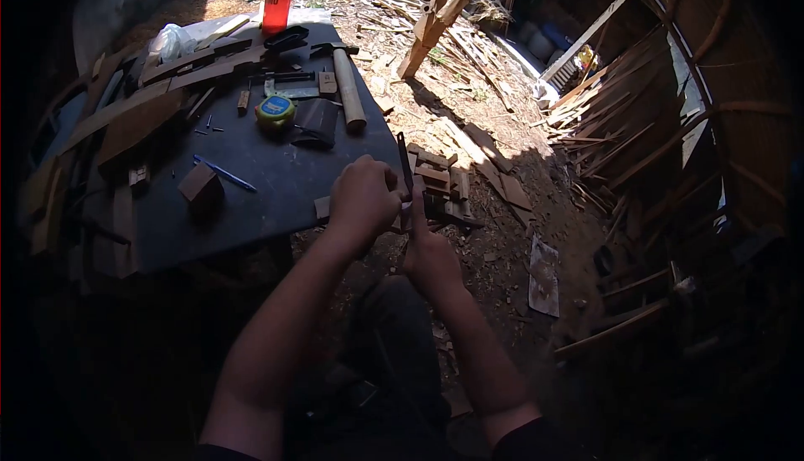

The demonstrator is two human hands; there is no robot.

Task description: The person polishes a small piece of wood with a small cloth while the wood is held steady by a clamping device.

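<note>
My left hand [366, 201] is closed in a fist near the right corner of the dark table, and what its fingers hold is hidden. Just right of it, my right hand [431, 256] is closed with its index finger stretched upward along a narrow dark tool [404, 159]. That tool is slim and flat like a blade, with a small hole at its far tip; its lower part disappears between my hands. A small pale wood block [322, 207] shows at the table edge beside my left hand. Stacked wood pieces [434, 178] lie behind my right hand.
On the dark table [276, 185] are a tape measure [275, 112], a blue pen [224, 173], a wood block [201, 187], a hammer [347, 92] and several boards [142, 130]. A timber post [440, 21] leans beyond. Scrap wood [603, 126] piles up at right.
</note>
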